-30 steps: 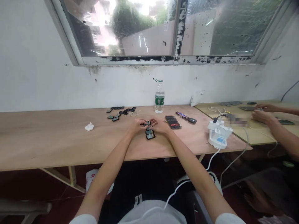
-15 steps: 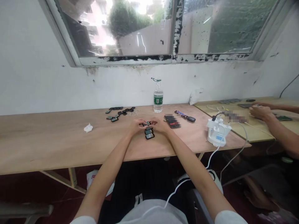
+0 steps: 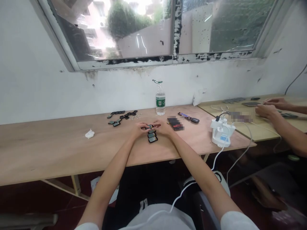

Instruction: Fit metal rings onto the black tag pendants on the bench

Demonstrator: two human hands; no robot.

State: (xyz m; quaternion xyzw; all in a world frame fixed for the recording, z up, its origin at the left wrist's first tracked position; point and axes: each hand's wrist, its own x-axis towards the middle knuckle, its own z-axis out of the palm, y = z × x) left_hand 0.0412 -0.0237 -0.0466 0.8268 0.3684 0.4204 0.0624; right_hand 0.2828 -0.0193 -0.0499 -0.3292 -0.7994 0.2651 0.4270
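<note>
My left hand [image 3: 139, 129] and my right hand [image 3: 163, 127] meet over the plywood table [image 3: 48, 150], their fingertips pinching a small dark square piece [image 3: 150, 126] between them. Just below the fingers lie three black smartwatch-like units [image 3: 152, 135], overlapping in a short row. Further left, a loose group of similar black pieces [image 3: 121, 116] lies scattered with tiny silvery bits. Closest to my right hand is a smartphone [image 3: 175, 124], its screen blurred.
Along the back stand a water bottle [image 3: 160, 102], a wrapped candy bar [image 3: 184, 115] and a dark key fob [image 3: 195, 120]. A crumpled tissue [image 3: 89, 134] lies left. A white charging dock [image 3: 222, 132] trails cables. A co-worker's hands [image 3: 266, 110] work at the adjoining table on the right.
My hands stay together on the small piece, with only slight finger movement. The whole view has tilted and drifted a little as my head moved.
</note>
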